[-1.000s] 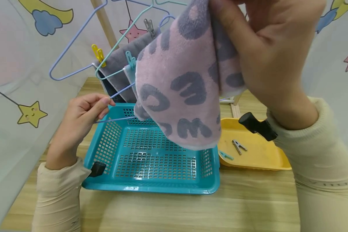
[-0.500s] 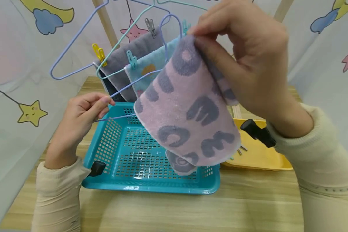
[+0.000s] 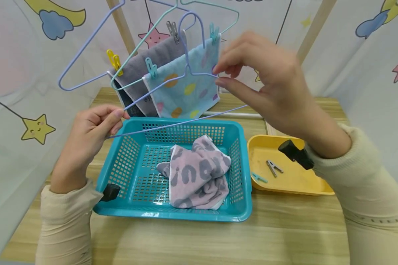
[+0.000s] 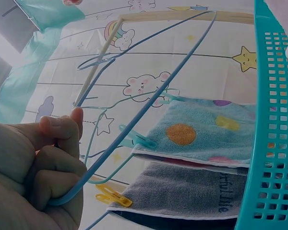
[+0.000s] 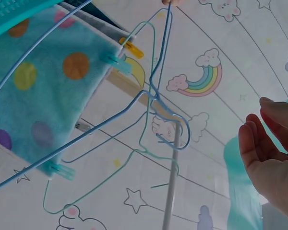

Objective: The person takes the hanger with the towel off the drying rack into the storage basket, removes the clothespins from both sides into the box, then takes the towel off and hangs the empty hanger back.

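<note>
My left hand (image 3: 93,129) pinches the corner of a lavender-blue clothes hanger (image 3: 166,81), which is tilted above a teal basket (image 3: 172,218). In the left wrist view, fingers of that left hand (image 4: 53,163) curl round the hanger (image 4: 134,120). At the hanger's other shoulder is my right hand (image 3: 265,77), thumb and fingertips apart with nothing between them. The right wrist view shows this right hand (image 5: 273,153) off to the side of the hanger's hook. A pink towel with grey markings (image 3: 189,173) lies crumpled in the basket.
Behind the basket, a light-blue dotted towel (image 3: 182,95) and a grey towel (image 3: 136,66) hang on hangers, held by a teal clothespin (image 3: 150,67) and several others. A yellow tray (image 3: 295,184) at right holds a grey clothespin (image 3: 273,168) and a green one (image 3: 259,177).
My right hand has let go of the pink towel, which has dropped into the basket, and has moved left and down to the hanger. The left hand has stayed nearly still.
</note>
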### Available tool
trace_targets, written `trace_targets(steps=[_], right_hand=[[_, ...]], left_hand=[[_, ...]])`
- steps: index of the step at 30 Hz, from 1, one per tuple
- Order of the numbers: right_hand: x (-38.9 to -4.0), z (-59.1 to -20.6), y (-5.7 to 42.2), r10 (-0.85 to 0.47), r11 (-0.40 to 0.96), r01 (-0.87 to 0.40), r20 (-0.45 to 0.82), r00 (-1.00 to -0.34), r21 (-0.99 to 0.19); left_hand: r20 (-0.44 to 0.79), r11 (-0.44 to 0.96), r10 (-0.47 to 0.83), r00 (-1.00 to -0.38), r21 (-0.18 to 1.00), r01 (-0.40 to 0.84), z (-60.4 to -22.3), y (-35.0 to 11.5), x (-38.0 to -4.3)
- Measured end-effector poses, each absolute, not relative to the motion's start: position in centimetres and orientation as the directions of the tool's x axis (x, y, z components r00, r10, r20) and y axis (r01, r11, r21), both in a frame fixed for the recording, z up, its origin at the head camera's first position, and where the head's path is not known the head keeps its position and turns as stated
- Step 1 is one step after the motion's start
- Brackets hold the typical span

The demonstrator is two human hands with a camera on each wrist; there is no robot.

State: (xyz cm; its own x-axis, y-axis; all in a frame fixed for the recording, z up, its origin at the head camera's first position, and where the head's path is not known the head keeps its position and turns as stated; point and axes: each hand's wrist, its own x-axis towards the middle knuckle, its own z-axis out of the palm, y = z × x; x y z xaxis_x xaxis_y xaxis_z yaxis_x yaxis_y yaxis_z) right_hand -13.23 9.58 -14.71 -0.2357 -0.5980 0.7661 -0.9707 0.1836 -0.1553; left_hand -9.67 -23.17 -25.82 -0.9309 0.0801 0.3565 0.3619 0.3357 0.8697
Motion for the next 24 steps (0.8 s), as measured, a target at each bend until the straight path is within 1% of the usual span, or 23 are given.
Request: trace_targets(steps=[6, 11, 19, 24], right_hand=[[-14.0, -15.5, 10.2, -0.607, 0.194, -0.965, 0.752, -0.257, -0.173], [-15.1, -16.7, 11.0, -0.604, 0.194, -0.957, 0.742, -0.291, -0.217], [-15.9, -18.4, 11.8, -0.599, 0.224, -0.908, 0.685, -0.415, -0.354], [-16.4, -20.3, 12.7, -0.580, 0.296, -0.818, 0.588, -0.564, -0.493]], left_hand=[[0.356, 0.323, 0.080, -0.931, 0.874, 0.362, -25.9, -23.1, -9.8], [0.357, 0.315, 0.081, -0.931, 0.877, 0.363, -25.9, -23.0, -9.9], [0.371, 0.250, 0.095, -0.924, 0.889, 0.383, -26.0, -22.8, -10.2], [0.359, 0.275, 0.085, -0.930, 0.888, 0.368, -26.0, -22.7, -10.2]])
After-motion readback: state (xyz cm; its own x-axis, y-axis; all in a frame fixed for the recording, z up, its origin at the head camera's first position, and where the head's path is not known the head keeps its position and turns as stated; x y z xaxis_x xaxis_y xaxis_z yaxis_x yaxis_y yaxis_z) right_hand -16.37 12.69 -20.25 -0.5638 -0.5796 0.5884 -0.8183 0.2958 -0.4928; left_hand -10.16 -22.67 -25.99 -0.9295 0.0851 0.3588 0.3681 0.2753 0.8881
